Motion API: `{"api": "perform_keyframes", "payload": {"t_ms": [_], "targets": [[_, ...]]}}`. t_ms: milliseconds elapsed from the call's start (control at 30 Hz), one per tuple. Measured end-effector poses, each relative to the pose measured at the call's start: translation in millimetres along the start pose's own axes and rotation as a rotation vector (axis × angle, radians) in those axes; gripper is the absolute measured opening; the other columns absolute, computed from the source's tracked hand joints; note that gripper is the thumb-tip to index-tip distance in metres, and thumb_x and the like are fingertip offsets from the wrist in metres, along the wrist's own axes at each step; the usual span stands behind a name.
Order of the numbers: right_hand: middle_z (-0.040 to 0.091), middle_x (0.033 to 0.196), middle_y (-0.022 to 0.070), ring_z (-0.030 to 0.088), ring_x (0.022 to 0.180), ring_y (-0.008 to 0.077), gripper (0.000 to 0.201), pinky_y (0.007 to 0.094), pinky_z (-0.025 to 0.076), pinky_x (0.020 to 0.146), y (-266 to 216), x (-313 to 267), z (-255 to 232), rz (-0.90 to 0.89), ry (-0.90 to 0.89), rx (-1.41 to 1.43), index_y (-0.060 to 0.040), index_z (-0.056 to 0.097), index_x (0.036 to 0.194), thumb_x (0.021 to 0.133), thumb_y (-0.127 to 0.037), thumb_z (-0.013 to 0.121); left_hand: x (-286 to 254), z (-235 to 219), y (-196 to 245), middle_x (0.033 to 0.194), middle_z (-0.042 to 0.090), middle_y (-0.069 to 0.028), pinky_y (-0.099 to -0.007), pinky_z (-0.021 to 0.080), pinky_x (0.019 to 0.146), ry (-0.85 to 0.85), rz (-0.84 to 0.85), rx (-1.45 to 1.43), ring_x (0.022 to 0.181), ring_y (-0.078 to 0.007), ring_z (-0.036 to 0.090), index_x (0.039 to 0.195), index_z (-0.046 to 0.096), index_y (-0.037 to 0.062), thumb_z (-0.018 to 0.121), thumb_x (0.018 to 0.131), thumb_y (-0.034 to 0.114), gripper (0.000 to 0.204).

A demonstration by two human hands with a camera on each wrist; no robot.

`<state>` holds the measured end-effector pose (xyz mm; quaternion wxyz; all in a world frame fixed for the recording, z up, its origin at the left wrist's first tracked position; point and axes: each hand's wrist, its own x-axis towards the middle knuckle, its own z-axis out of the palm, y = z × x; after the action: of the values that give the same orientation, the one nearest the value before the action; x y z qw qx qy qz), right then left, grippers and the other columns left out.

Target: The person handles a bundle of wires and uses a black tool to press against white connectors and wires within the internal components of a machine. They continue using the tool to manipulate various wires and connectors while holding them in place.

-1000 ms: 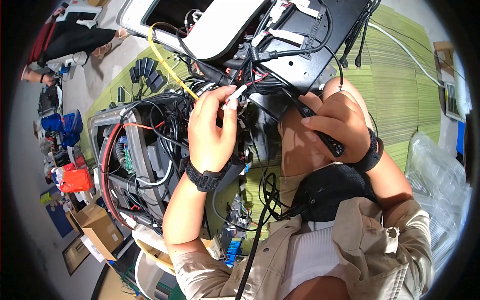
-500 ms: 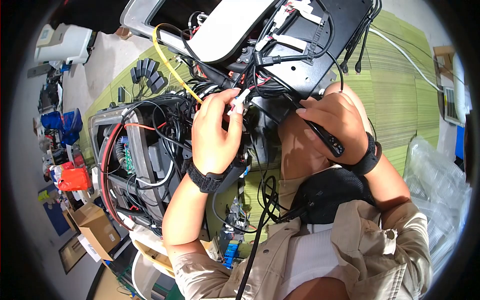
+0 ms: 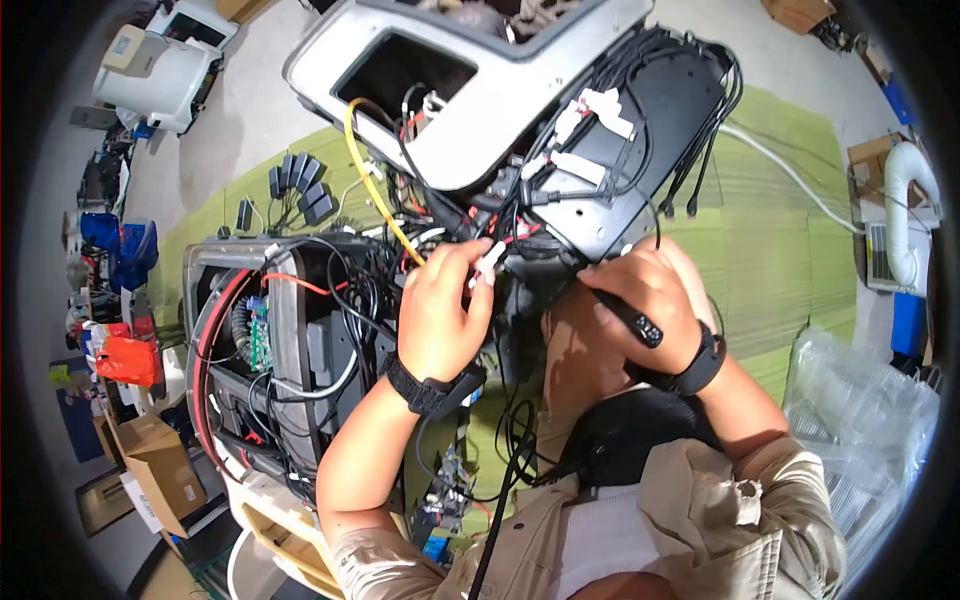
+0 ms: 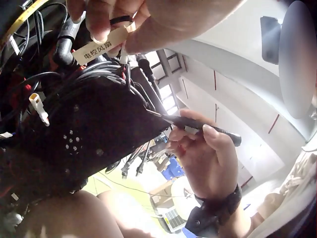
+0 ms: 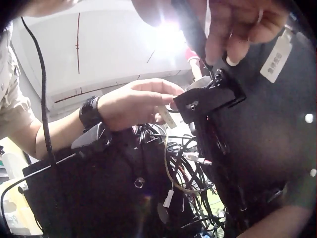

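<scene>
My left hand pinches a small white cable tag between thumb and fingertips, among bundled black cables. In the left wrist view this tag bears printed characters, with a white connector close by. My right hand grips a slim black hand tool with a narrow, pointed metal tip. That tip is right at the edge of a dark metal panel, beside the cable bundle. In the right wrist view, the tool overlaps a small black bracket.
An opened machine housing with wiring and a green circuit board stands at left. A white-and-grey shell is beyond the hands. Black power adapters lie on the green mat. Clear plastic wrap lies at right.
The head view has shifted, showing more of the shell and floor; the person at the upper left is out of view. Both hands keep their holds on the tag and tool.
</scene>
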<state>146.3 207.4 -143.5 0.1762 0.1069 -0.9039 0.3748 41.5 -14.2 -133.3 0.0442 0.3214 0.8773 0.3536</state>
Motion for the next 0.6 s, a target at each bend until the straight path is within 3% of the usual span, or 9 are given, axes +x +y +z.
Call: {"api": "perform_keyframes", "payload": {"t_ms": [33, 200, 267, 333, 400, 600], "targets": [[0.060, 0.087, 0.0075, 0.057, 0.081, 0.0269, 0.032, 0.0375, 0.043, 0.074, -2.4, 2.7, -2.8, 0.017, -0.022, -0.001, -0.0061, 0.067, 0.101, 0.070, -0.012, 0.067, 0.0, -0.6, 1.9, 0.091, 0.060, -0.0170, -0.0391, 0.047, 0.076, 0.001, -0.004, -0.011, 0.082, -0.0348, 0.060, 0.107, 0.059, -0.0006, 0.059, 0.083, 0.004, 0.024], [0.060, 0.086, 0.0068, 0.057, 0.084, 0.0252, 0.028, 0.0351, 0.039, 0.075, -15.0, 10.8, -8.2, 0.054, -0.077, -0.022, -0.0067, 0.067, 0.099, 0.071, -0.014, 0.067, -1.6, -0.1, 0.7, 0.092, 0.060, -0.0150, -0.0400, 0.047, 0.075, 0.038, 0.059, 0.010, 0.084, -0.0335, 0.061, 0.109, 0.057, 0.0007, 0.062, 0.082, 0.005, 0.028], [0.059, 0.085, 0.0046, 0.056, 0.084, 0.0241, 0.026, 0.0349, 0.038, 0.075, -22.0, 14.2, -9.2, 0.053, -0.065, -0.045, -0.0086, 0.067, 0.097, 0.071, -0.013, 0.068, -3.0, -0.8, 1.2, 0.095, 0.060, -0.0147, -0.0405, 0.047, 0.075, 0.019, 0.072, 0.049, 0.084, -0.0338, 0.060, 0.111, 0.056, 0.0008, 0.062, 0.082, 0.006, 0.030], [0.058, 0.084, 0.0035, 0.056, 0.084, 0.0236, 0.028, 0.0352, 0.037, 0.075, -26.1, 15.9, -8.2, 0.038, -0.061, -0.083, -0.0099, 0.066, 0.097, 0.069, -0.013, 0.069, -4.3, 0.3, -0.6, 0.091, 0.058, -0.0128, -0.0379, 0.048, 0.066, 0.001, 0.063, 0.035, 0.074, -0.0306, 0.059, 0.113, 0.055, 0.0027, 0.062, 0.082, 0.009, 0.032], [0.057, 0.082, 0.0030, 0.056, 0.082, 0.0229, 0.029, 0.0351, 0.037, 0.073, -29.3, 17.3, -6.2, 0.017, -0.035, -0.138, -0.0110, 0.064, 0.097, 0.068, -0.013, 0.071, -5.3, -2.5, 4.8, 0.090, 0.057, -0.0147, -0.0425, 0.048, 0.068, -0.017, 0.024, 0.024, 0.078, -0.0331, 0.060, 0.113, 0.056, 0.0018, 0.060, 0.085, 0.014, 0.031], [0.059, 0.078, 0.0030, 0.057, 0.078, 0.0225, 0.021, 0.0351, 0.039, 0.070, -33.4, 24.6, 3.2, 0.008, 0.026, -0.221, -0.0108, 0.065, 0.089, 0.069, -0.015, 0.070, -9.3, -2.4, 7.9, 0.092, 0.055, -0.0136, -0.0429, 0.049, 0.065, 0.024, 0.055, 0.043, 0.075, -0.0334, 0.060, 0.115, 0.057, 0.0058, 0.061, 0.085, 0.017, 0.033]]}}
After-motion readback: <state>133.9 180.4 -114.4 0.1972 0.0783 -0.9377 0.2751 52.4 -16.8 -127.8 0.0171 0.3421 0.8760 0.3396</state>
